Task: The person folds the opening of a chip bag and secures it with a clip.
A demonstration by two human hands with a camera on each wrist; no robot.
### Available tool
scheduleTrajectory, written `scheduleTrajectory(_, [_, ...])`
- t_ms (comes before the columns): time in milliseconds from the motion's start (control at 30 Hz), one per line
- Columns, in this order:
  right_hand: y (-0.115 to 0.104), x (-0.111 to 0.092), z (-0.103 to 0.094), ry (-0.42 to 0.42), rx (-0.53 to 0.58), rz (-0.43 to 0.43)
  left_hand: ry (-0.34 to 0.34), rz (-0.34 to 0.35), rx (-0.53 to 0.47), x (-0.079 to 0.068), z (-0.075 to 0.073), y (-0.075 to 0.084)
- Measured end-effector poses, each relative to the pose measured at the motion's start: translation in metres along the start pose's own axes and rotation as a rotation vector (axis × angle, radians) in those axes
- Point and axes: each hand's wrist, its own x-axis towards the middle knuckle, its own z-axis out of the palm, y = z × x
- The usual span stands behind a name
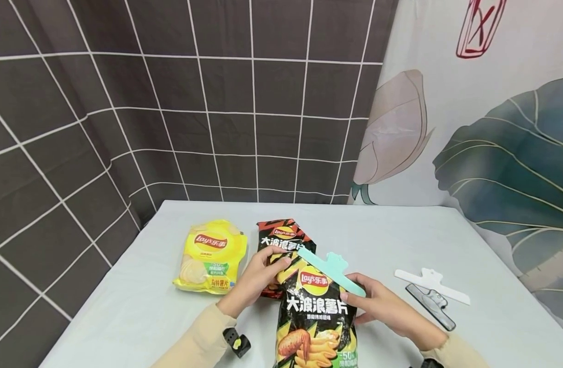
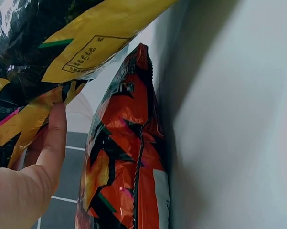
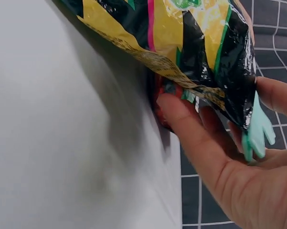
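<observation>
A black and yellow bag of Lay's chips (image 1: 315, 322) is held up between both hands, front towards the head camera. My left hand (image 1: 258, 280) pinches its upper left corner, thumb on the front and fingers behind. At the upper right edge, my right hand (image 1: 380, 305) grips the bag with the thumb in front and fingers behind. A mint-green bag clip (image 1: 334, 270) slants across the top of the bag, its lower end beside the right thumb. Behind the bag lies a red and black chip bag (image 1: 286, 232), partly covered; the left wrist view shows its side.
On the white table (image 1: 373, 235), a yellow chip bag (image 1: 212, 258) lies to the left. A white bag clip (image 1: 432, 286) and a clear bag clip with a dark outline (image 1: 430, 306) lie to the right. A dark grid curtain (image 1: 281, 133) hangs behind the table.
</observation>
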Motion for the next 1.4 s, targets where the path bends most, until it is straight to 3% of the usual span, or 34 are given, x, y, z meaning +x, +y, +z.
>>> scheduleTrajectory(167, [0.006,-0.003,-0.001,-0.024,0.085,-0.007,-0.015,0.022,-0.022,-0.002,0.003,0.000])
scheduleTrajectory(433, [0.011,-0.006,-0.003,-0.005,0.111,-0.019,0.000,0.002,-0.046,-0.002,0.011,-0.003])
scheduleTrajectory(733, [0.015,-0.008,-0.012,0.008,0.102,-0.034,-0.042,-0.054,-0.182,-0.003,0.022,-0.006])
scheduleTrajectory(1133, [0.009,-0.014,-0.032,0.055,0.056,-0.055,-0.036,-0.026,-0.210,0.000,0.039,0.000])
scheduleTrajectory(1400, [0.003,-0.010,-0.049,0.057,0.053,-0.084,-0.089,-0.008,-0.272,0.006,0.050,0.000])
